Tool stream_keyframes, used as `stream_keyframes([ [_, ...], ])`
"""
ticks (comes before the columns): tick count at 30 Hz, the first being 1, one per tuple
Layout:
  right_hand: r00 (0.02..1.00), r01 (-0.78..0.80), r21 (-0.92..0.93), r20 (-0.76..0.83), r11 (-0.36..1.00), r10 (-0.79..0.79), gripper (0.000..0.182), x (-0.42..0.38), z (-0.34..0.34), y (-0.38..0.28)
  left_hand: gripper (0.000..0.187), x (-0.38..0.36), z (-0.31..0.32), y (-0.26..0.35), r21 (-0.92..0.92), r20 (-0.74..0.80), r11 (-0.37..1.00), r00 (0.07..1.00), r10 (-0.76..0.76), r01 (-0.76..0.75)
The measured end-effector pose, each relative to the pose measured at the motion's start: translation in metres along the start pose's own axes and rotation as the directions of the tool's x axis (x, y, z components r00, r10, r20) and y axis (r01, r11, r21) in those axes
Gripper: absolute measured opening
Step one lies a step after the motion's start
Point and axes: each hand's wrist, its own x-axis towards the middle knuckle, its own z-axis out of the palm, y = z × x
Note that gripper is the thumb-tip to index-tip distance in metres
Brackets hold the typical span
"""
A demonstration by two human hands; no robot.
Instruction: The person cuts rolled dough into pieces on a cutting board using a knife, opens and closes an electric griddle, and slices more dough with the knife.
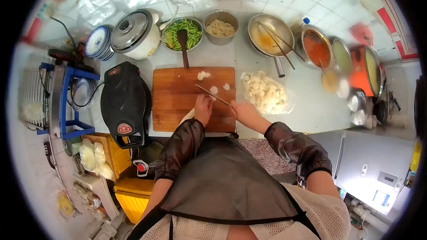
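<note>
I am standing at the tabletop (302,102) with the wooden cutting board (178,100) straight ahead of me, and I am placing everything else by that board. At its near edge my left hand (203,109) is pressing down, fingers curled, on a pale piece of food that I cannot identify because the hand is covering most of it. My right hand (242,110), at the board's near right corner, is wrapped closed around the handle of a knife (213,95), whose blade is slanting up and left across the board, just beyond my left fingers. Small white cut pieces (214,90) are lying past the blade, with a few more (203,75) near the board's far edge.

Just right of the board, a clear bag of white chunks (266,92) is sitting on the tabletop. Left of the board, a black electric griddle (124,102) is lying closed.

Beyond the board's far edge, a bowl of green vegetable strips (192,31) is holding a dark ladle (183,44) whose handle is reaching toward the board. Left of that bowl, a lidded rice cooker (135,33) is standing; right of it are a metal bowl of crumbly pale food (221,27) and a pan with chopsticks (270,33).
</note>
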Motion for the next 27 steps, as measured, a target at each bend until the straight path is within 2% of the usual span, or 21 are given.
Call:
stream_keyframes([
  [3,0.997,-0.068,0.029,0.047,0.997,0.066,0.018,0.020,0.025,-0.006,0.014,-0.001,0.002,-0.002,-0.002,-0.028,1.000,1.000,0.005,-0.005],
  [5,0.984,0.026,0.093,-0.178,0.995,-0.009,0.017,0.057,0.050,-0.013,0.014,0.001,-0.001,-0.002,0.027,-0.029,0.999,0.999,0.029,-0.028],
  [6,0.984,0.026,0.101,-0.177,0.995,-0.008,0.017,0.060,0.055,-0.016,0.014,-0.001,-0.004,-0.003,0.055,-0.034,0.997,0.998,0.062,-0.060],
  [7,0.988,-0.003,0.069,-0.153,0.998,0.013,0.016,0.065,0.057,-0.016,0.014,0.000,-0.006,-0.003,0.058,-0.033,0.996,0.997,0.069,-0.067],
  [9,0.990,-0.031,0.025,-0.135,0.999,0.034,0.016,0.062,0.043,-0.014,0.015,-0.002,-0.005,-0.003,0.052,-0.022,0.998,1.000,-0.022,0.023],
  [12,0.996,0.034,0.032,-0.078,0.999,-0.031,0.016,0.022,-0.003,-0.013,0.012,-0.003,-0.006,-0.004,-0.043,-0.047,0.999,0.999,0.013,-0.015],
  [14,0.988,-0.079,-0.002,0.131,0.997,0.078,0.017,0.008,-0.021,-0.019,0.014,-0.009,-0.001,-0.009,-0.026,-0.031,1.000,0.999,-0.014,0.013],
  [15,0.988,-0.076,-0.002,0.134,0.997,0.076,0.017,0.014,-0.011,-0.017,0.015,-0.009,0.000,-0.009,-0.008,-0.008,0.999,0.999,-0.032,0.032],
  [17,0.998,0.062,0.012,-0.014,0.998,-0.062,0.018,0.035,0.030,-0.012,0.015,-0.007,0.000,-0.008,-0.010,-0.058,1.000,0.998,0.006,-0.007],
  [18,0.998,0.068,0.012,-0.013,0.998,-0.068,0.018,0.055,0.045,-0.010,0.014,-0.004,0.000,-0.007,-0.008,-0.117,0.999,0.992,0.046,-0.047],
  [20,0.938,0.127,0.081,-0.335,0.989,-0.093,0.019,0.085,0.068,-0.020,0.014,-0.012,-0.004,-0.005,0.013,-0.068,0.999,0.997,0.030,-0.029],
  [21,0.933,0.135,0.078,-0.345,0.988,-0.101,0.019,0.087,0.067,-0.018,0.014,-0.006,-0.006,-0.007,0.029,-0.037,0.999,0.999,0.033,-0.032],
  [24,0.953,0.132,0.086,-0.284,0.988,-0.102,0.020,0.060,0.036,-0.006,0.015,0.000,-0.014,0.002,0.068,-0.015,0.997,0.999,0.034,-0.033],
  [26,0.997,-0.037,0.027,0.074,0.999,0.034,0.019,0.027,-0.012,-0.021,0.016,-0.005,-0.010,0.000,0.044,-0.026,0.999,0.999,0.026,-0.025],
  [27,0.996,-0.035,0.027,0.081,0.999,0.032,0.019,0.024,-0.007,-0.022,0.018,-0.007,-0.009,-0.003,0.028,-0.032,0.999,0.999,0.025,-0.025],
])
